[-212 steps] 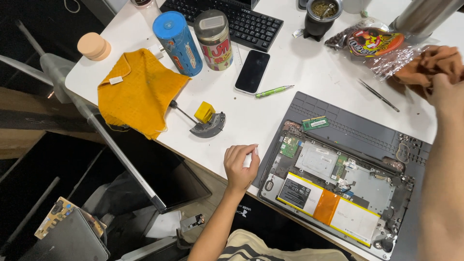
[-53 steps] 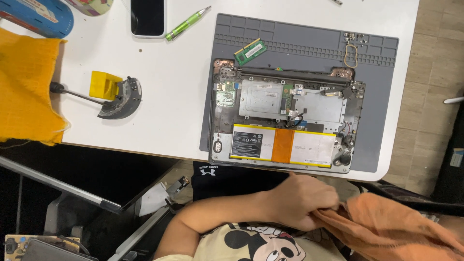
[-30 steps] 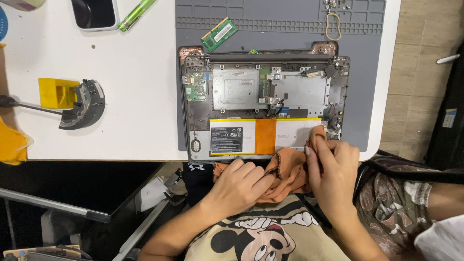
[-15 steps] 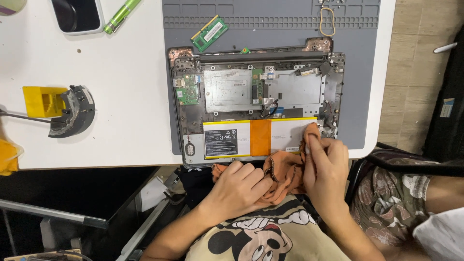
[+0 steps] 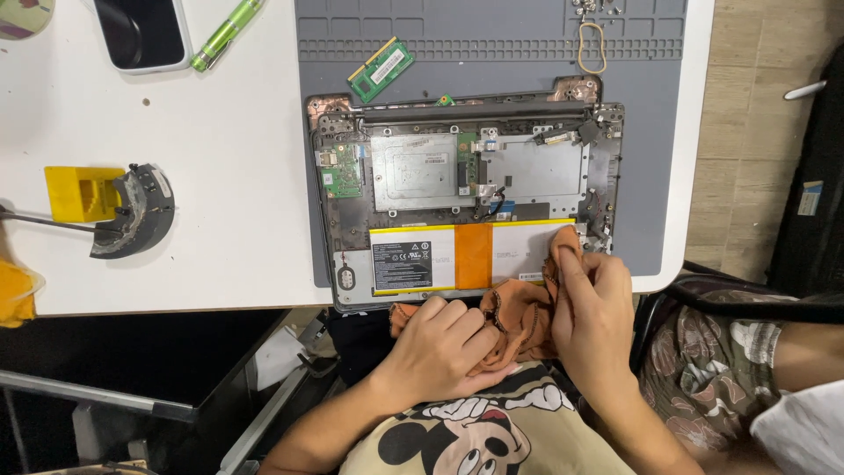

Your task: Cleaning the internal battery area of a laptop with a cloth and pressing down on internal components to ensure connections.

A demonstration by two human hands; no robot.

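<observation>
White table (image 5: 237,132), grey work mat (image 5: 492,35), phone (image 5: 141,31), green pen (image 5: 226,33), yellow block (image 5: 79,192)

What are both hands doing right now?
Left hand: closed on the crumpled orange cloth.
Right hand: pinching the same cloth against the opened laptop.

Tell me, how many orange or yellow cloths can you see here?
2. One orange cloth is bunched between the left hand and right hand at the opened laptop's near edge. A yellow cloth peeks in at the far left; others may lie out of view.
</observation>
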